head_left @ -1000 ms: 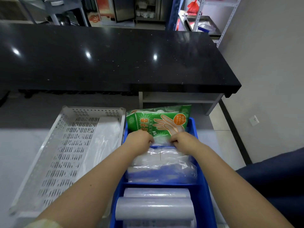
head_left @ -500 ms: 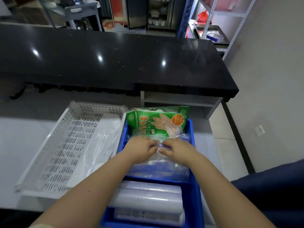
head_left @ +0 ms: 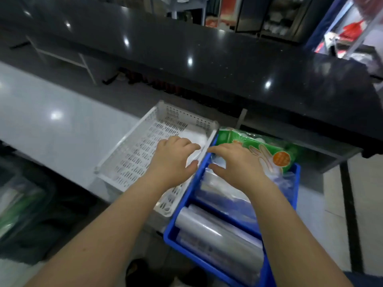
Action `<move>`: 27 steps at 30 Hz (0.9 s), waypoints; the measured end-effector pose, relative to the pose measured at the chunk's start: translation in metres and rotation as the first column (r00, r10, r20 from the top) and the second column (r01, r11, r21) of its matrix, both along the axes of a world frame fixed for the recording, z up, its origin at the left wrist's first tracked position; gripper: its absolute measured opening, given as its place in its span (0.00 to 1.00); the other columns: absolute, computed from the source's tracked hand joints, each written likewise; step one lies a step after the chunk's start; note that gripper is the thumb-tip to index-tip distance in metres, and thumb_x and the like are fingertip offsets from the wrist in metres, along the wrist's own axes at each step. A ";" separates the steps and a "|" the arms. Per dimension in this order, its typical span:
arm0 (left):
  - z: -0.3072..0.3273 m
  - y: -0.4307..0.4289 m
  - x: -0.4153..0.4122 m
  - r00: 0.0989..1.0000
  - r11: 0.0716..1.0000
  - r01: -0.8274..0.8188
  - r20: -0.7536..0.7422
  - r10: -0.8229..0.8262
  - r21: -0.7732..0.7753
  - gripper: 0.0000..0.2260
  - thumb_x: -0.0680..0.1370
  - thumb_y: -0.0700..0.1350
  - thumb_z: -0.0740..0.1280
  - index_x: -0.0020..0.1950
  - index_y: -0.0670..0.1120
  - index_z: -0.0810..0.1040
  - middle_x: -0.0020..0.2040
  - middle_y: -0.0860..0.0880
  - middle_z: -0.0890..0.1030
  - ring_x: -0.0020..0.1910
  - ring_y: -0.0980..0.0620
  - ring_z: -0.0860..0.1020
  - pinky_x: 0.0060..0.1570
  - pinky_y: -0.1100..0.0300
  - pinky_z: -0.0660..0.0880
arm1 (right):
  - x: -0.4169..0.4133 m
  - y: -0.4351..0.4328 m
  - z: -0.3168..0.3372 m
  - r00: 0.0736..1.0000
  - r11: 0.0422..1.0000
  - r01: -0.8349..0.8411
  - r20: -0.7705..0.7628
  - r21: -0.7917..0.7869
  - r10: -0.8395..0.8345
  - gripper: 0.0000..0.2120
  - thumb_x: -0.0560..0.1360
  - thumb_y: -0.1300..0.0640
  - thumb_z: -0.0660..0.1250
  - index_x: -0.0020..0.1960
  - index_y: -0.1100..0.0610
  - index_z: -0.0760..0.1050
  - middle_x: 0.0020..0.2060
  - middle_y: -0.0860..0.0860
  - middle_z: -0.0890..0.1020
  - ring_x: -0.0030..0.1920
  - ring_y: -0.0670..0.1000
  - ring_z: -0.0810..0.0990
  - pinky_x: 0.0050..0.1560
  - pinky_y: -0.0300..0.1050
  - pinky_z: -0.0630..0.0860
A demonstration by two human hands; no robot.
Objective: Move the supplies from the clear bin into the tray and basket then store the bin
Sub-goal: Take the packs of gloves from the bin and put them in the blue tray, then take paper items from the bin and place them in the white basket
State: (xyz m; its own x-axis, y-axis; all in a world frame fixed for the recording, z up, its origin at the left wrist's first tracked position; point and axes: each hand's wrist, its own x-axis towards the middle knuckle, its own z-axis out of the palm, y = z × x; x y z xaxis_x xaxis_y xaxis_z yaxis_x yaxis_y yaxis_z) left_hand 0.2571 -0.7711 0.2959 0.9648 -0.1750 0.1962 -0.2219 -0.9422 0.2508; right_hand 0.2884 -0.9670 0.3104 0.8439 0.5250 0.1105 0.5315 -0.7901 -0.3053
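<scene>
The supplies lie in two containers set side by side, rims touching. A green printed plastic packet of gloves (head_left: 248, 141) leans up at the far end of the blue rectangular plastic tray (head_left: 198, 183), its far edge reaching past the tray's end. Below it, crumpled clear plastic bags (head_left: 223, 193) fill the far compartment, and rolls of clear film (head_left: 219, 235) fill the near one. The rolls' near ends are cut off by the right forearm and the blur.

The right hand (head_left: 238, 162) hovers flat over the clear bags, fingers straight and spread, gripping nothing. The left hand (head_left: 172, 160) is over the white perforated plastic basket (head_left: 126, 138), fingers loosely bent and thumb held apart. It touches a pale plastic pack (head_left: 192, 133) that it partly hides.

The rest of the basket floor is bare. Both containers sit near the end of a glossy white worktop (head_left: 51, 121), under the overhang of a polished black counter (head_left: 228, 69). A dark blurred shape (head_left: 20, 204) low on the left cannot be made out.
</scene>
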 end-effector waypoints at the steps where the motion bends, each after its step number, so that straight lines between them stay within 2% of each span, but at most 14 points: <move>1: 0.001 0.019 -0.010 0.999 0.999 -0.045 0.006 0.045 -0.006 0.17 0.74 0.53 0.66 0.63 0.53 0.77 0.58 0.53 0.79 0.59 0.48 0.73 0.57 0.50 0.67 | -0.003 0.021 0.002 0.999 0.999 -0.040 -0.011 -0.002 0.040 0.20 0.74 0.49 0.69 0.65 0.48 0.73 0.59 0.47 0.79 0.59 0.52 0.74 0.57 0.49 0.71; 10: 0.004 0.233 -0.138 0.889 0.888 -0.455 0.014 0.457 -0.060 0.17 0.75 0.54 0.65 0.64 0.55 0.75 0.60 0.54 0.78 0.62 0.48 0.71 0.60 0.49 0.65 | -0.064 0.263 0.011 0.904 0.911 -0.413 0.115 -0.007 0.411 0.18 0.73 0.51 0.70 0.62 0.49 0.75 0.58 0.48 0.80 0.59 0.53 0.74 0.56 0.48 0.71; 16: -0.004 0.398 -0.254 0.701 0.701 -0.710 0.022 0.712 -0.063 0.18 0.73 0.54 0.67 0.62 0.53 0.78 0.58 0.51 0.80 0.57 0.46 0.74 0.54 0.50 0.71 | -0.133 0.450 0.000 0.753 0.761 -0.646 0.116 -0.053 0.648 0.17 0.71 0.54 0.68 0.59 0.53 0.77 0.55 0.51 0.81 0.55 0.57 0.75 0.51 0.54 0.74; 22: -0.032 0.512 -0.339 0.521 0.524 -0.852 -0.127 0.844 -0.010 0.19 0.71 0.55 0.66 0.62 0.56 0.77 0.59 0.52 0.80 0.58 0.46 0.74 0.55 0.52 0.70 | -0.194 0.592 -0.028 0.642 0.642 -0.767 0.054 0.024 0.765 0.17 0.71 0.53 0.71 0.60 0.52 0.78 0.59 0.49 0.80 0.58 0.54 0.75 0.57 0.52 0.75; 27: -0.056 0.584 -0.372 0.416 0.415 -0.909 -0.212 0.884 -0.051 0.19 0.73 0.54 0.66 0.63 0.55 0.75 0.62 0.50 0.78 0.60 0.46 0.73 0.56 0.51 0.70 | -0.221 0.680 -0.052 0.550 0.552 -0.833 -0.037 0.045 0.834 0.16 0.70 0.58 0.71 0.58 0.55 0.79 0.56 0.51 0.81 0.56 0.56 0.76 0.54 0.53 0.75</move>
State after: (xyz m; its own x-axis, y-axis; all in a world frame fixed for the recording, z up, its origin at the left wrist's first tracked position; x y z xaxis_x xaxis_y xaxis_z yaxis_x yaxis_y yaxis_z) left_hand -0.1148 -0.1869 0.2399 0.5683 0.8228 -0.0045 0.7746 -0.5332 0.3402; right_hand 0.0670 -0.2873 0.2585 0.0336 0.9941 0.1027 0.9332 0.0056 -0.3594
